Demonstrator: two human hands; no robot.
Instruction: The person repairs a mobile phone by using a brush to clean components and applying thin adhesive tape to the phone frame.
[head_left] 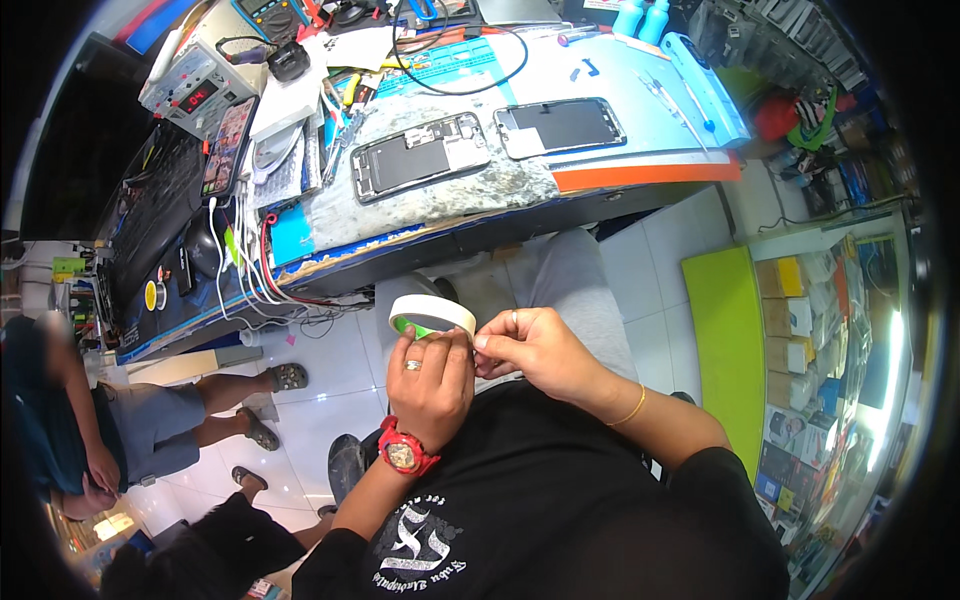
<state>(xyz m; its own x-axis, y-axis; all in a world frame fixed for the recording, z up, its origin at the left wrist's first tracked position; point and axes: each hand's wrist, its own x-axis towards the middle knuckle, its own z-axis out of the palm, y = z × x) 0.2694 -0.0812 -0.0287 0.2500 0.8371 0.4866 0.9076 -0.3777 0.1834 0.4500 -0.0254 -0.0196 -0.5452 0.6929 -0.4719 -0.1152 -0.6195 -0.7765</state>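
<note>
My left hand [430, 375] holds a roll of white tape [432, 315] with a green inner core, just below the workbench edge. A ring and a red wristwatch show on that hand and wrist. My right hand [530, 345] pinches at the roll's right side with thumb and forefinger, touching the tape's edge. On the workbench above lie an opened phone body [420, 155] with its insides showing and a separate phone screen [560, 126] beside it to the right.
The blue workbench mat [600, 80] carries tweezers, cables, a multimeter and a power supply [195, 75] at the far left. A keyboard [150, 215] and mouse lie on the left. A seated person [120, 430] is at the lower left. A green shelf [725, 340] stands on the right.
</note>
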